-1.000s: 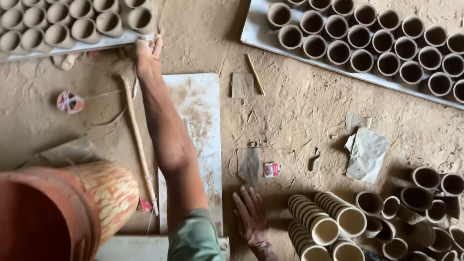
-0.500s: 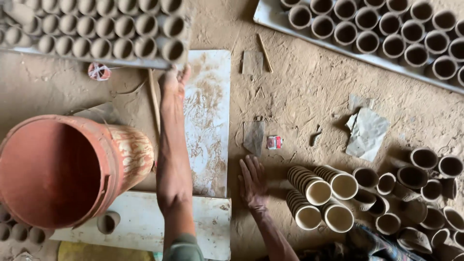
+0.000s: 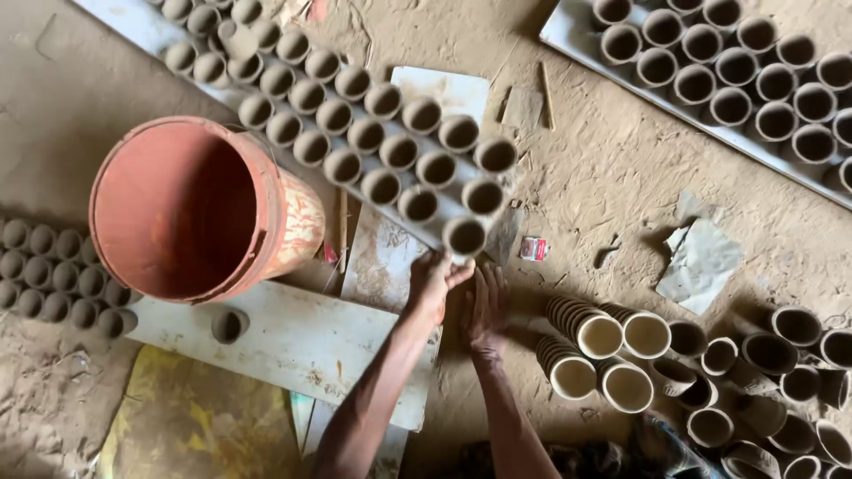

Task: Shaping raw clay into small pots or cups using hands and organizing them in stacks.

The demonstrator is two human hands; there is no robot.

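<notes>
My left hand (image 3: pixel 432 282) has its grip closed on the near end of the long board of clay cups (image 3: pixel 382 142), lying across the dirt floor beside the red bucket (image 3: pixel 191 208). My right hand (image 3: pixel 485 306) rests open and flat on the floor, holding nothing, near stacked cups (image 3: pixel 590 333).

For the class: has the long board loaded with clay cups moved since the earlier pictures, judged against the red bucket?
Yes. The board of cups now lies beside the red bucket, its near end at the left hand, closer to the person.

Head view, steeply down, close
</notes>
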